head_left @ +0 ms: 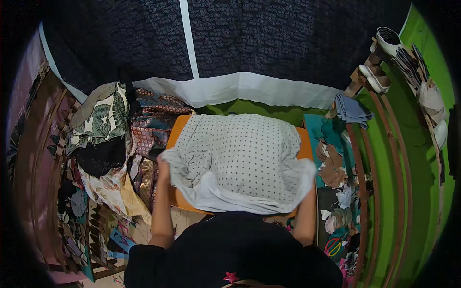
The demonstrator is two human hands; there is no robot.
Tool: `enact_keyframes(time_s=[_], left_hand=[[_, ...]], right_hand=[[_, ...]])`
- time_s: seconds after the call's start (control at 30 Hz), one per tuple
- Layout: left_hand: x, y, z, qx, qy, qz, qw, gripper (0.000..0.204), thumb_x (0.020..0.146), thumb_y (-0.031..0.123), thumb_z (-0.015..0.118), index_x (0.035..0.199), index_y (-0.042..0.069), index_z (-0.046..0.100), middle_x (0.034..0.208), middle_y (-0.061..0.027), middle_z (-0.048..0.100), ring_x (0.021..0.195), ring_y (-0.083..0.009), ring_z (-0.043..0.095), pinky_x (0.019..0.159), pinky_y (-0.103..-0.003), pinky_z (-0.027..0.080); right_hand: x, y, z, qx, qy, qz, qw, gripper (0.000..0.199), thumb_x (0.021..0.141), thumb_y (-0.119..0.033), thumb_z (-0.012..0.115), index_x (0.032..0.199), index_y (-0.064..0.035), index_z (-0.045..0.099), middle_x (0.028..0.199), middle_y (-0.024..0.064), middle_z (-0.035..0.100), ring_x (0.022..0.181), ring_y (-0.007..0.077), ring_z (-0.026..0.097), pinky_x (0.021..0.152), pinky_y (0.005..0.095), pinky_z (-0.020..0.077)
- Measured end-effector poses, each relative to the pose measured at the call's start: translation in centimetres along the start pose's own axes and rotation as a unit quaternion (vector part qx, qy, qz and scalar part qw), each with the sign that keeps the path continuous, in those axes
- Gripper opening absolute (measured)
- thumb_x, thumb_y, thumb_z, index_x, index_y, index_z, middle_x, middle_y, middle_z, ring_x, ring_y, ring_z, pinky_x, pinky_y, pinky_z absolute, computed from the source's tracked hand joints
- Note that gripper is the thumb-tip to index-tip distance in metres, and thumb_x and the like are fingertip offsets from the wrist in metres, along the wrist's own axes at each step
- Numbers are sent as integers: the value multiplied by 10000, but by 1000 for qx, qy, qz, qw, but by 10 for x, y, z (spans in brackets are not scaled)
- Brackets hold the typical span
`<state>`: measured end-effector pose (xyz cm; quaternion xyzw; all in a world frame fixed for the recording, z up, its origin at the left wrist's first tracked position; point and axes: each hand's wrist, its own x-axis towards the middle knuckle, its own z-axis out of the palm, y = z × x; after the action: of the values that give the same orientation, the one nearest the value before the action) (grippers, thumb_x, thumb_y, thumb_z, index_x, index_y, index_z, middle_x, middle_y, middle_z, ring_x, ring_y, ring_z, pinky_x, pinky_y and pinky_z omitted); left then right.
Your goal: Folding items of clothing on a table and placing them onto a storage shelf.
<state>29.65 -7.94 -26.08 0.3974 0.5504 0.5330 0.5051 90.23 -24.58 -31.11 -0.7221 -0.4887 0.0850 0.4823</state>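
Observation:
A white cloth with small dark dots [249, 149] lies spread over an orange table [180, 200] in front of me. Its near edge is lifted and folded, showing a plain white underside. My left hand [163, 169] is closed on the cloth's left edge, its fingers partly covered by the fabric. At the opposite side, my right hand [311, 191] holds up the right corner; folds hide its fingers, and that corner is blurred. The middle of the cloth bulges upward, and what lies beneath cannot be seen.
Patterned fabrics [108, 125] hang in a heap at the left, beside a shiny patterned fabric [151, 120]. Cut scraps [331, 165] and scissors [333, 247] lie on the right side. Wooden rails [394, 158] stand there too, with a folded blue-grey cloth [353, 109]. A dark curtain [288, 38] hangs beyond.

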Motion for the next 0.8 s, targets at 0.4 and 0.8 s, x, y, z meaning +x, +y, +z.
enact_keyframes(time_s=[0.4, 0.8], left_hand=[[-8, 18, 163, 338, -216, -124, 908, 523, 756, 355, 545, 1132, 1, 461, 1000, -164, 565, 902, -240, 565, 770, -391, 452], [131, 292, 189, 319, 71, 257, 909, 336, 693, 144, 415, 968, 4, 551, 934, -235, 562, 919, -354, 534, 765, -392, 423]], right_hand=[[20, -174, 150, -122, -200, 182, 955, 579, 619, -196, 587, 1119, 57, 439, 938, 244, 568, 891, 358, 546, 779, 377, 430], [229, -309, 33, -104, 36, -51, 993, 395, 738, -167, 479, 1107, -26, 469, 1063, 224, 485, 987, 358, 469, 857, 388, 375]])
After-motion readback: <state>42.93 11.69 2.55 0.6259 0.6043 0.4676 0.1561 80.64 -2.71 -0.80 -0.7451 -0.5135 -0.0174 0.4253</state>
